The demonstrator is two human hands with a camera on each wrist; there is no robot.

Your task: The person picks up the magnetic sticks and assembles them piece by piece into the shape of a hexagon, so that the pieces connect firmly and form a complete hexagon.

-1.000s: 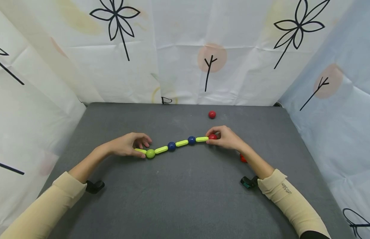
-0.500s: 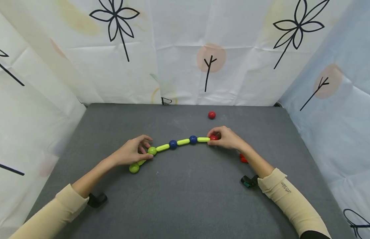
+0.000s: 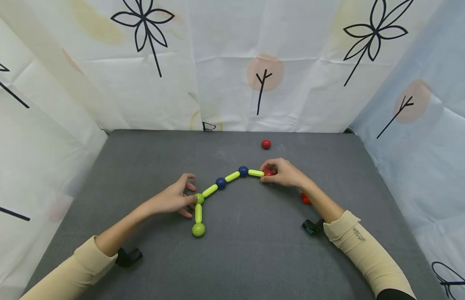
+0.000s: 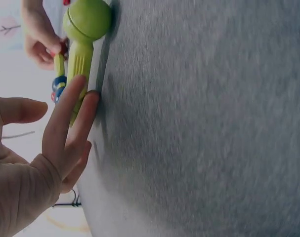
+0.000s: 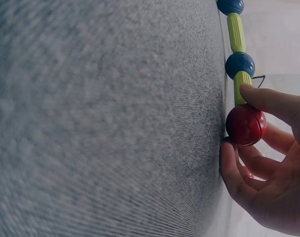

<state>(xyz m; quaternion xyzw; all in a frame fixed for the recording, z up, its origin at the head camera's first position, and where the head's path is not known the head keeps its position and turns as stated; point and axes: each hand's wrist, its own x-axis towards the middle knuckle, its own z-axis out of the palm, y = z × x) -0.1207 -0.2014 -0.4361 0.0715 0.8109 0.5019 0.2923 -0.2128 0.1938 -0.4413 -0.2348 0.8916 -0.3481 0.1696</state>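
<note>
A chain of yellow-green rods point(image 3: 210, 191) and coloured balls lies across the grey table, like a magnetic building toy. Two blue balls, one being the blue ball point(image 3: 221, 183), sit along its middle. At its left end the chain bends sharply toward the near side and finishes in a green ball point(image 3: 198, 229). My left hand point(image 3: 171, 199) touches the chain near the bend with extended fingers; its thumb stands apart from them in the left wrist view. At the other end my right hand point(image 3: 284, 172) holds the red ball point(image 5: 245, 125), thumb on the adjoining rod point(image 5: 242, 87).
A loose red ball point(image 3: 266, 144) lies toward the back of the table point(image 3: 232, 258). Red pieces point(image 3: 305, 198) lie partly behind the right forearm. Patterned white cloth point(image 3: 224, 91) hangs at the back and sides.
My left hand has moved right and slightly nearer along the chain. The left end rod and its green ball have swung round to point toward the near side. The right hand stays at the red ball.
</note>
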